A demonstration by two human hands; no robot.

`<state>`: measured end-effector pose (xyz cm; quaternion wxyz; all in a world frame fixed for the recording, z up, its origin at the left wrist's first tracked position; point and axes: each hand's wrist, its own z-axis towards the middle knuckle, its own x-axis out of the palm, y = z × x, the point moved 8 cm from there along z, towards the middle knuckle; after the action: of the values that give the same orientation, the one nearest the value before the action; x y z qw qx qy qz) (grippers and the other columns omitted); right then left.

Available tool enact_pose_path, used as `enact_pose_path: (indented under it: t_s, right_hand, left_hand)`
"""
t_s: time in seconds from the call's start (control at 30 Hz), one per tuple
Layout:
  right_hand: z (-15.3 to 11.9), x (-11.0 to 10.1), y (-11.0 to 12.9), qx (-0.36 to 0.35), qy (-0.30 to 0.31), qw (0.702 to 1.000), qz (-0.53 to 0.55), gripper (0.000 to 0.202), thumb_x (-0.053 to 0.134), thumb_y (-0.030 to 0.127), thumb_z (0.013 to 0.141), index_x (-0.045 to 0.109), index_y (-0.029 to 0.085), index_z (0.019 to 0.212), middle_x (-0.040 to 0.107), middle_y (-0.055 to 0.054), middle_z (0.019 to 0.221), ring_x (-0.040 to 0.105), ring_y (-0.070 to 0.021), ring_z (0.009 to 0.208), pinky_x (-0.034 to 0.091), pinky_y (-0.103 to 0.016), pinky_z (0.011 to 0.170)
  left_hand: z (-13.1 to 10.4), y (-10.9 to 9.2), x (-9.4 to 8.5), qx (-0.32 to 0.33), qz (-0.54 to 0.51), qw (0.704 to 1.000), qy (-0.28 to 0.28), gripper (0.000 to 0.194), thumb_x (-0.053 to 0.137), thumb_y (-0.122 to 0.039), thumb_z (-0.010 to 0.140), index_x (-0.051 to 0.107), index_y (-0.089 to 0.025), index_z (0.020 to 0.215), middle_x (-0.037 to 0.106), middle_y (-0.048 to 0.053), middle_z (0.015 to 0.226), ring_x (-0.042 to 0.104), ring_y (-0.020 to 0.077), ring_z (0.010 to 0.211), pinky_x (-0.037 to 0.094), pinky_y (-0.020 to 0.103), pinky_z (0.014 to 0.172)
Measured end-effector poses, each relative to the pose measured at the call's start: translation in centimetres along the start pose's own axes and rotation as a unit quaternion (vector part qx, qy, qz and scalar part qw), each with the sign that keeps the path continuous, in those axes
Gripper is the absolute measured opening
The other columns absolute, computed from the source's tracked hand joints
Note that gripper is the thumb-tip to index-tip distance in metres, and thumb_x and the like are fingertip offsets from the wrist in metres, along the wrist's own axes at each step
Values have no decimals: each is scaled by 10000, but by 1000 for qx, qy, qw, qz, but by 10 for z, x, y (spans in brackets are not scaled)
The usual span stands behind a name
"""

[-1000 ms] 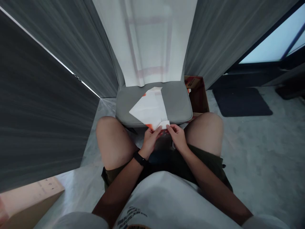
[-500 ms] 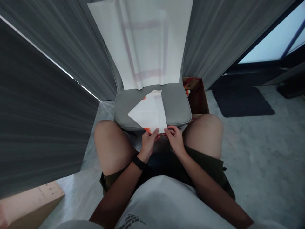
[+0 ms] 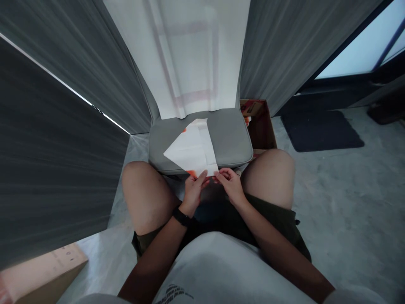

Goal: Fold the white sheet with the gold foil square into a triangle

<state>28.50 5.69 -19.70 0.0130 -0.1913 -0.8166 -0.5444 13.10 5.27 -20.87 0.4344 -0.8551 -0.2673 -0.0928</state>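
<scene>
A folded white paper (image 3: 193, 147) with orange-red patches on its edges reaches from my hands over the grey chair seat (image 3: 229, 137). Its pointed end faces left. My left hand (image 3: 193, 190) pinches the near edge, thumb on top and fingers underneath. At the near right corner, my right hand (image 3: 230, 183) grips the same paper between thumb and fingers. The fingertips under the paper are partly hidden. A large white sheet (image 3: 193, 59) hangs over the chair's backrest down to the seat.
An open cardboard box (image 3: 262, 126) stands right of the chair, with something white and orange inside. A dark mat (image 3: 321, 131) lies on the floor farther right. Another cardboard box (image 3: 47, 270) is at the lower left. Grey curtains (image 3: 57, 160) hang around the chair.
The view has shifted slightly. The folded paper and my fingertips appear a little farther left, and both hands still hold the near edge.
</scene>
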Motion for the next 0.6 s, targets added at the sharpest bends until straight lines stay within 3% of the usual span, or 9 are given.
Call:
enact_pose_path:
  t_s: [0.33,0.6]
  right_hand:
    - [5,0,-2,27,19,999,-32,562,942,624,530,681,210,807,738,-12,708,735,-197,713,578,-280,597]
    - [3,-2,-10,70,2,997,21,577,982,570,487,657,195,783,726,4,700,724,-151,704,614,-264,673]
  left_hand:
    - [2,1,-4,-10,-14,1000,-13,316,929,-281,764,764,-123,983,822,108,1010,779,158,797,596,217,694]
    - [0,0,-2,-16,-23,1000,-11,296,920,-257,781,772,-122,1000,820,101,990,770,141,770,598,215,701]
